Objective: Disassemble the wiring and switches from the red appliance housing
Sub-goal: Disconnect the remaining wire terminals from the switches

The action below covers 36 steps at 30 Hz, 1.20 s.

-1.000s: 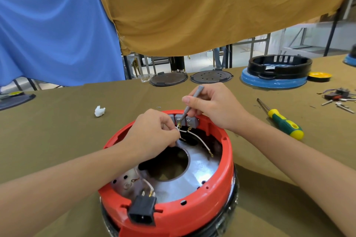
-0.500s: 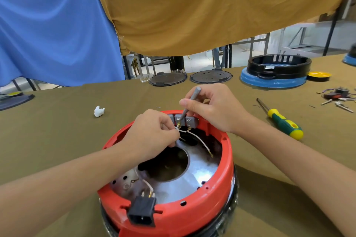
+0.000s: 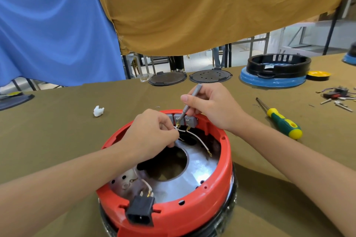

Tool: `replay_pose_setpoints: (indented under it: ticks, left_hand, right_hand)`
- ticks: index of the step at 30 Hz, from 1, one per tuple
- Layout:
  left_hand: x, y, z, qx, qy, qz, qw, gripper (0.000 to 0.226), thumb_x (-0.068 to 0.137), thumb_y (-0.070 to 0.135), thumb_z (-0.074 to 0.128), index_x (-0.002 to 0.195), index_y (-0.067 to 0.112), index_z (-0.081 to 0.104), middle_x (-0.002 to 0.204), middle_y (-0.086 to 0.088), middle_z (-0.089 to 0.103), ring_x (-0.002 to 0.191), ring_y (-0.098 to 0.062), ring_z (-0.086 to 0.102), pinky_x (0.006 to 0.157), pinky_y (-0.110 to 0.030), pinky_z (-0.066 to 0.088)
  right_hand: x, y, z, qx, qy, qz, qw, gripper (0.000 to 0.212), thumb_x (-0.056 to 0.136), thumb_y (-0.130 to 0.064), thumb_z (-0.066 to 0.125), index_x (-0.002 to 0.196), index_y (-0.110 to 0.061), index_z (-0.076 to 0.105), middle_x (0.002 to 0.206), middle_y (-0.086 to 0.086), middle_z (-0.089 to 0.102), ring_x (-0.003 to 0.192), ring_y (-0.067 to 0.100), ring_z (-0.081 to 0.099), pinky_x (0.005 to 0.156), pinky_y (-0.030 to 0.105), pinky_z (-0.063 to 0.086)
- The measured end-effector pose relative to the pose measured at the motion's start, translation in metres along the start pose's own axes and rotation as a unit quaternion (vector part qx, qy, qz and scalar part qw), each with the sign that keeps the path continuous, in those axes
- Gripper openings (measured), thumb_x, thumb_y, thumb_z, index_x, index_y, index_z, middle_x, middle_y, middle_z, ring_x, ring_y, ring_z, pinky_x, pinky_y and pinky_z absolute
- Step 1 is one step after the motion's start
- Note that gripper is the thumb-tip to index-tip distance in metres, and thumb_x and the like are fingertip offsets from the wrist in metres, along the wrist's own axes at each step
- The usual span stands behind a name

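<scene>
The red appliance housing [image 3: 217,190] sits upside down before me, a shiny metal plate [image 3: 194,175] inside it. Grey switch blocks [image 3: 189,120] are set in its far rim, with white wires [image 3: 200,141] hanging from their terminals. My left hand [image 3: 152,136] pinches a white wire close under the blocks. My right hand [image 3: 212,106] grips a thin grey screwdriver [image 3: 189,102], its tip down at a grey block. A black power socket [image 3: 140,212] is fixed in the near rim, with short wires behind it.
A green and yellow screwdriver [image 3: 283,121] lies to the right on the olive table cloth [image 3: 57,140]. Loose switches and screws [image 3: 337,96] lie at far right. A white plastic piece [image 3: 98,111] lies left. A black ring on a blue base [image 3: 275,73] and dark discs stand at the back.
My right hand and the grey screwdriver have shifted very slightly at the switch block. My left hand keeps its pinch on the wire.
</scene>
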<state>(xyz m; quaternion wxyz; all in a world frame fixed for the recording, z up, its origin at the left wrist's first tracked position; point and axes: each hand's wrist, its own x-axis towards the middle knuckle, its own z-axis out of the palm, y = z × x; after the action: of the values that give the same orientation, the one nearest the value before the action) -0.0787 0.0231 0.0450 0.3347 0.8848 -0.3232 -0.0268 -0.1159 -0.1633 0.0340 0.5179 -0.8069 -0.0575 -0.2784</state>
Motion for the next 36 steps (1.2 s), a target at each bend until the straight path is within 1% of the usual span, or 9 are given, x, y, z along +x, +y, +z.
replay_pose_setpoints:
  ticks: [5, 8, 16, 19, 22, 26, 31, 34, 36]
  left_hand:
    - [0.0002, -0.0002, -0.0005, -0.006, -0.001, -0.002, 1.0, 0.018, 0.08, 0.009, 0.066, 0.063, 0.016, 0.068, 0.056, 0.003, 0.07, 0.049, -0.003, 0.057, 0.062, -0.026, 0.049]
    - [0.0001, -0.0004, -0.0002, -0.006, -0.001, -0.003, 1.0, 0.019, 0.079, 0.009, 0.066, 0.062, 0.017, 0.067, 0.055, 0.004, 0.069, 0.046, -0.001, 0.055, 0.058, -0.024, 0.043]
    - [-0.0003, -0.0003, -0.0003, 0.002, -0.002, -0.003, 1.0, 0.017, 0.081, 0.011, 0.067, 0.065, 0.016, 0.068, 0.056, 0.005, 0.07, 0.048, 0.0, 0.057, 0.057, -0.021, 0.043]
    - [-0.0005, -0.0005, -0.0003, 0.004, -0.002, -0.004, 1.0, 0.017, 0.081, 0.012, 0.067, 0.064, 0.016, 0.068, 0.055, 0.006, 0.07, 0.047, 0.0, 0.056, 0.055, -0.021, 0.042]
    - [-0.0004, -0.0007, -0.0001, 0.0, 0.0, -0.007, 1.0, 0.018, 0.081, 0.012, 0.067, 0.063, 0.016, 0.068, 0.055, 0.005, 0.07, 0.046, -0.001, 0.055, 0.056, -0.021, 0.042]
    - [-0.0008, -0.0003, -0.0003, -0.007, -0.004, -0.013, 1.0, 0.018, 0.08, 0.011, 0.067, 0.062, 0.016, 0.068, 0.055, 0.004, 0.07, 0.047, -0.003, 0.055, 0.056, -0.022, 0.043]
    - [-0.0016, 0.0004, -0.0015, -0.012, -0.012, -0.019, 1.0, 0.018, 0.08, 0.011, 0.066, 0.062, 0.016, 0.068, 0.056, 0.002, 0.07, 0.046, -0.005, 0.052, 0.056, -0.024, 0.042]
    - [-0.0033, 0.0015, -0.0035, -0.013, -0.022, -0.021, 0.999, 0.016, 0.08, 0.011, 0.066, 0.065, 0.015, 0.069, 0.057, 0.002, 0.07, 0.048, -0.007, 0.054, 0.06, -0.028, 0.046]
    - [-0.0056, 0.0021, -0.0055, 0.004, -0.028, -0.013, 1.0, 0.016, 0.08, 0.012, 0.065, 0.065, 0.016, 0.069, 0.056, 0.003, 0.07, 0.048, -0.006, 0.054, 0.06, -0.027, 0.045]
  right_hand:
    - [-0.0038, -0.0037, 0.0, -0.049, 0.013, -0.045, 0.998, 0.019, 0.094, -0.024, 0.068, 0.081, -0.01, 0.069, 0.069, 0.004, 0.073, 0.063, 0.023, 0.072, 0.068, 0.047, 0.059]
    - [-0.0042, -0.0045, -0.0004, -0.06, 0.008, -0.05, 0.997, 0.019, 0.094, -0.025, 0.068, 0.08, -0.011, 0.068, 0.068, 0.003, 0.073, 0.06, 0.026, 0.071, 0.065, 0.046, 0.058]
    - [0.0004, -0.0023, -0.0007, -0.025, -0.002, -0.011, 1.0, 0.021, 0.095, -0.022, 0.068, 0.083, -0.006, 0.069, 0.07, 0.01, 0.073, 0.068, 0.033, 0.071, 0.075, 0.051, 0.058]
    - [0.0019, -0.0008, -0.0008, -0.005, -0.003, 0.01, 1.0, 0.023, 0.094, -0.023, 0.068, 0.085, -0.002, 0.069, 0.072, 0.014, 0.073, 0.067, 0.03, 0.07, 0.077, 0.052, 0.058]
    - [0.0022, 0.0002, -0.0002, -0.002, -0.004, 0.02, 1.0, 0.025, 0.094, -0.025, 0.068, 0.086, -0.001, 0.069, 0.07, 0.013, 0.071, 0.063, 0.021, 0.066, 0.075, 0.049, 0.057]
    - [0.0024, 0.0014, -0.0005, 0.013, -0.004, 0.03, 0.999, 0.026, 0.094, -0.026, 0.068, 0.087, -0.001, 0.068, 0.069, 0.011, 0.07, 0.064, 0.021, 0.065, 0.073, 0.045, 0.056]
    - [0.0013, 0.0039, 0.0008, 0.0, -0.026, 0.026, 0.999, 0.027, 0.094, -0.028, 0.069, 0.081, -0.003, 0.07, 0.059, -0.003, 0.064, 0.061, 0.015, 0.06, 0.069, 0.036, 0.052]
    - [0.0009, 0.0045, 0.0002, 0.008, -0.02, 0.019, 1.0, 0.027, 0.094, -0.028, 0.068, 0.082, -0.004, 0.07, 0.061, 0.002, 0.065, 0.062, 0.017, 0.062, 0.072, 0.042, 0.055]
    - [0.0003, 0.0047, 0.0016, 0.028, -0.011, 0.021, 0.999, 0.027, 0.095, -0.027, 0.067, 0.084, -0.002, 0.069, 0.067, 0.014, 0.068, 0.063, 0.021, 0.062, 0.074, 0.048, 0.055]
